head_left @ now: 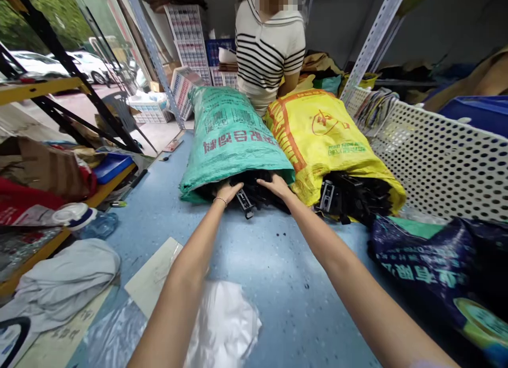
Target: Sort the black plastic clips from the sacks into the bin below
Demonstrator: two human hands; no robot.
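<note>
A green woven sack [234, 130] lies on the blue table with its mouth facing me, and black parts [245, 201] show inside it. At the left of the opening is my left hand [229, 190], thumb apart, its other fingers hidden among the dark parts. My right hand [274, 185] reaches into the right side of the same mouth, thumb and fingers spread around the black parts. Whether either hand grips a part cannot be made out. Beside it rests a yellow sack [325, 130], also open, with black parts [349, 196] at its mouth.
A person in a striped top [270, 45] stands behind the sacks. To the right are a white perforated basket [444, 156] and a dark blue sack [428, 262]. White plastic bags [224, 320], a sheet of paper [153, 273] and grey cloth [71, 278] lie nearer me.
</note>
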